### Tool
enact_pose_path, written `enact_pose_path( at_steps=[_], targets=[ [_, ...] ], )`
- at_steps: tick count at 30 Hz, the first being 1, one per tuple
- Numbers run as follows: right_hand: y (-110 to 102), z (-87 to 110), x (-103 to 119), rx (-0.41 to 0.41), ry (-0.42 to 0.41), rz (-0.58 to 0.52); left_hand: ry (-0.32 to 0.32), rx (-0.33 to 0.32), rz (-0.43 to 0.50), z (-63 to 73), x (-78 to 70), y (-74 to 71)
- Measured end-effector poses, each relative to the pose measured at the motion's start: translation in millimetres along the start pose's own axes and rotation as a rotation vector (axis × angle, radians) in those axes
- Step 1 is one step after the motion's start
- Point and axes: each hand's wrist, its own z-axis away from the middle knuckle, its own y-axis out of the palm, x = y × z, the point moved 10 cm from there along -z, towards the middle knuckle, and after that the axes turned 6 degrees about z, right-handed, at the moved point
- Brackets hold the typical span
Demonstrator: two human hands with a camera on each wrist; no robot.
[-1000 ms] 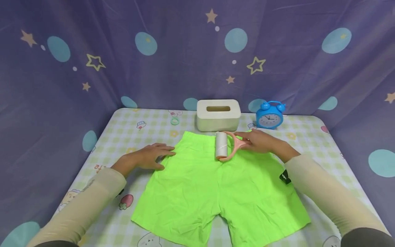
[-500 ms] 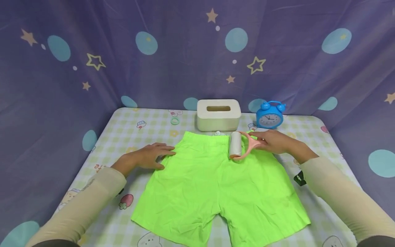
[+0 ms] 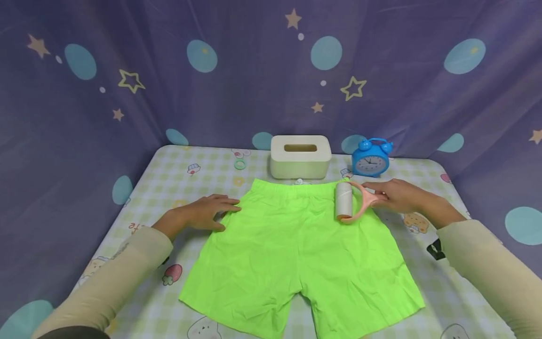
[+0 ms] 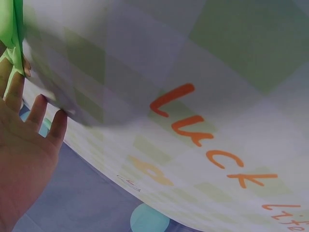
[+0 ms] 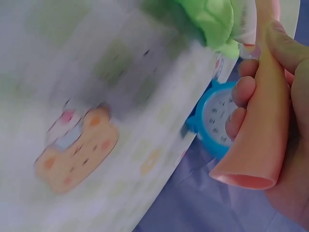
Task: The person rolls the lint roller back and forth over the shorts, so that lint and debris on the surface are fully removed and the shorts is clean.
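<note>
Bright neon-green shorts (image 3: 271, 235) lie spread out, waistband at the back and legs toward me. In the head view my left hand (image 3: 211, 213) rests at their left side, thumb and fingertips on the fabric edge. The left wrist view shows those fingers (image 4: 56, 126) spread, by a strip of green cloth (image 4: 14, 34). My right hand (image 3: 400, 195) grips the pink handle of a lint roller (image 3: 344, 201). Its white roll lies over the upper right of the shorts, near the waistband. Up close, the fingers curl round the hollow-ended handle (image 5: 263, 130).
Behind the waistband stands a white tissue box (image 3: 300, 157), with a blue alarm clock (image 3: 370, 160) to its right. A small green ring (image 3: 240, 164) lies back left. The checked tablecloth (image 3: 169, 174) covers the table, and a purple patterned curtain (image 3: 254, 84) encloses its back and sides.
The lint roller has moved right across the upper shorts, from near the middle to the right side, with my right hand. My left hand stays in place.
</note>
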Motion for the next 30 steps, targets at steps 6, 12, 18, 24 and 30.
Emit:
enact_pose_path(
  at_steps=[6,12,18,24,30],
  targets=[
    [0,21.7,-13,0.014,0.051,0.011,-0.008,0.006,-0.007,-0.7,1.5,-0.1],
    [-1,36.8,-27,0.046,0.105,0.019,-0.004,0.004,0.002,-0.5,-0.9,-0.3],
    [-7,42.6,-32,0.069,0.106,0.074,0.02,0.001,0.017,-3.0,-3.4,1.9],
    [-12,37.6,-28,0.081,0.076,0.079,0.002,0.002,0.005,-3.6,2.0,3.9],
    [-10,30.8,-26,0.117,0.095,0.079,0.0,-0.01,-0.011,-3.0,3.1,-0.1]
  ],
)
